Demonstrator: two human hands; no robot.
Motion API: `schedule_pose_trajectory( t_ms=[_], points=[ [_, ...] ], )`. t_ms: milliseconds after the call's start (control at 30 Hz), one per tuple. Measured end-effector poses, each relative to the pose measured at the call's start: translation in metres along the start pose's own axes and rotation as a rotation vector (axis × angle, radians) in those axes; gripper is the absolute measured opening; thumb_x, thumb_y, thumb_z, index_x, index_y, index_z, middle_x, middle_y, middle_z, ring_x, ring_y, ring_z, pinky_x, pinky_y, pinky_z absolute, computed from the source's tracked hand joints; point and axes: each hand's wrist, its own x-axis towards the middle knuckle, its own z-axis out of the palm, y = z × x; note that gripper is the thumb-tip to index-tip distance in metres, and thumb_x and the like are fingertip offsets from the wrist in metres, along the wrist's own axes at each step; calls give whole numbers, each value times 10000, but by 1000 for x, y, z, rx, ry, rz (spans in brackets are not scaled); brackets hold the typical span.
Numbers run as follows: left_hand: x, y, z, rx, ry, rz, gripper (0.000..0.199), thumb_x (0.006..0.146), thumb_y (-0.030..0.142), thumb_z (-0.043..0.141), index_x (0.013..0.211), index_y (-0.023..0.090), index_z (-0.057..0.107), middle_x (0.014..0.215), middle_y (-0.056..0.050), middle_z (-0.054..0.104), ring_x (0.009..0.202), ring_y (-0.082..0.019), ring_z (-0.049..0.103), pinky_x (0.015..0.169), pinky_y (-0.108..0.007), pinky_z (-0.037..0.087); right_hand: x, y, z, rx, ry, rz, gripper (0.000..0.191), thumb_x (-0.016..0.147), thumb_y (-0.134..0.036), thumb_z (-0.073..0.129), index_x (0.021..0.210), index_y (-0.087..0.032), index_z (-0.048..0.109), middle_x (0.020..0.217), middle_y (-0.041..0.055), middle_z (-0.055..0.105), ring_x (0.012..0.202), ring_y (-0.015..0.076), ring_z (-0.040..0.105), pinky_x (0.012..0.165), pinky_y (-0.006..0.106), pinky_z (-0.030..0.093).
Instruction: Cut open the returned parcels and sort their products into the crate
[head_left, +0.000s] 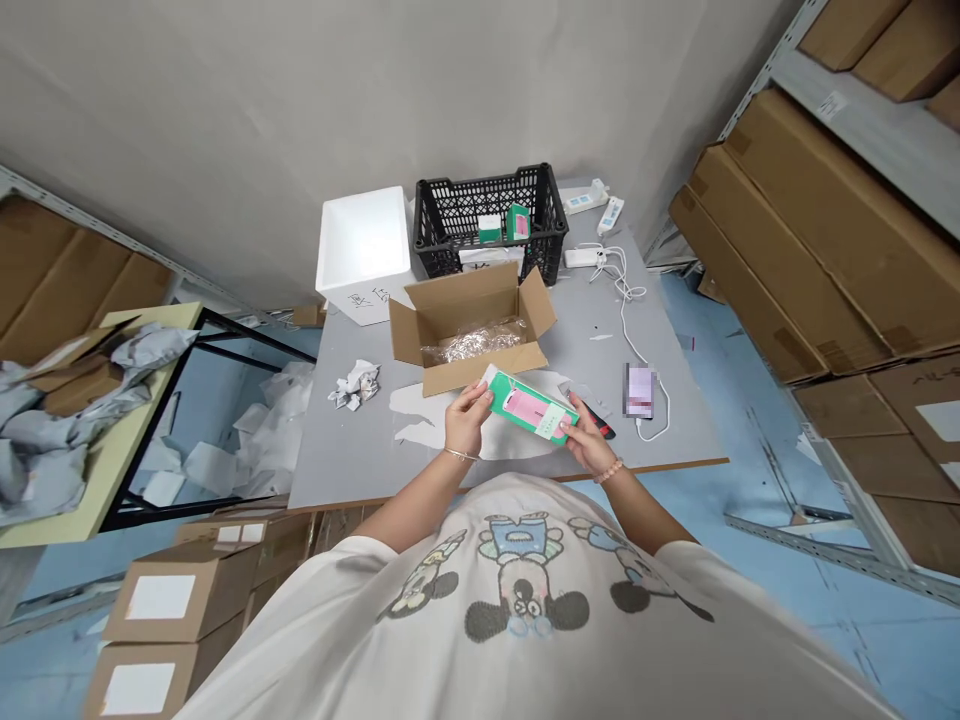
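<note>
A green box with a pink picture on it (529, 408) is held between my two hands over the front of the table. My left hand (466, 420) grips its left end, thumb on top. On its right end my right hand (589, 438) has hold of the lower corner. Just beyond is an open cardboard box (450, 377) with clear bubble wrap (480, 341) inside. A red and black cutter (601, 426) lies beside my right hand. Flat white paper (420, 420) lies under the hands.
A white foam box (364, 240) and a black crate (491, 190) with small green boxes (518, 222) stand at the back. Crumpled paper (355, 386) lies left. A phone (640, 391) on a white cable and power strips (585, 258) are at right.
</note>
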Motion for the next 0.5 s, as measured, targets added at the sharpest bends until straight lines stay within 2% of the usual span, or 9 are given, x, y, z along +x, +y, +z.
schedule_pose_trajectory(
  t_ms=[67,167,267,367,433,500],
  points=[
    [1,10,10,-46,61,-18,483,728,469,772,1109,178,719,1303,-150,598,1146,-270,605,886,-402,550,10,-21,8,0,124,-56,664,815,-570,614,1401,-365,377,1299,67,600,1076,231,651,846,434,586],
    [2,26,26,-2,69,79,456,806,472,703,1167,195,692,1392,-146,530,1234,-282,553,936,-412,533,30,-53,16,58,209,-62,469,815,-535,643,1203,-341,466,1231,38,634,1043,217,661,833,434,596],
    [10,54,38,128,20,267,425,927,497,523,1232,237,663,1481,-109,432,1332,-281,465,1003,-415,498,53,-88,15,148,167,-12,377,778,-454,718,1047,-311,495,1183,7,657,1030,211,668,835,432,604],
    [29,97,41,295,-31,467,482,980,523,367,1276,259,641,1535,-68,352,1404,-288,365,1121,-434,384,85,-128,10,181,118,78,303,777,-382,732,993,-284,542,1111,9,690,1015,220,678,825,441,615],
    [46,125,40,388,-57,561,504,978,538,349,1345,284,584,1576,-35,284,1434,-301,307,1175,-453,290,116,-157,11,177,71,130,234,794,-340,716,967,-263,579,1068,18,709,1018,225,679,824,440,620],
    [61,147,37,429,-27,600,525,979,538,343,1444,322,455,1603,-5,226,1469,-291,223,1191,-460,242,157,-186,16,198,7,148,168,817,-303,688,949,-244,603,1042,22,719,1023,218,676,839,426,618]
  ],
)
